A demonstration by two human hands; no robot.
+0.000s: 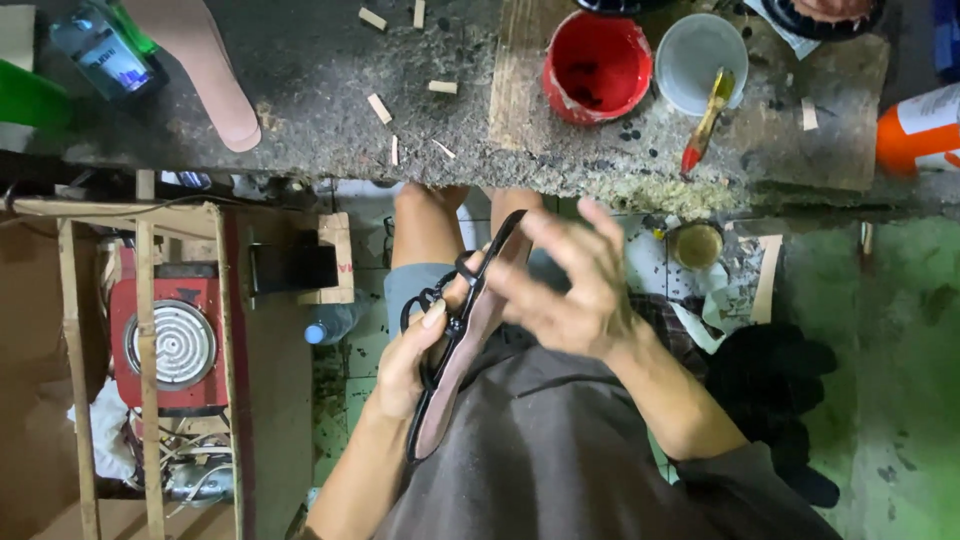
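Rough, stained workbench (330,110) fills the top of the head view, scattered with small wooden offcuts (379,108). At one o'clock on it stand a red plastic cup (597,66) with dark residue inside and a pale translucent cup (700,60), across whose rim leans a yellow-handled brush with a red-stained tip (708,118), propped there probably so the wet bristles stay off the bench. At three o'clock an orange bottle (920,130) lies at the frame's edge.

Below the bench, at the centre, the person's left hand (415,350) is clamped round a long, flat, pinkish-brown strip with a black rim, likely a shoe sole (470,340), held tilted on edge over the lap so that its face turns toward the other hand. Black scissors (440,305) seem caught in the same grasp, their loops beside the thumb. The right hand (570,290) rests on the strip's upper part with fingers spread apart, gripping nothing that I can make out.

At nine o'clock, inside a wooden frame (145,330), sits a red electric hotplate with a coiled ring (172,345).
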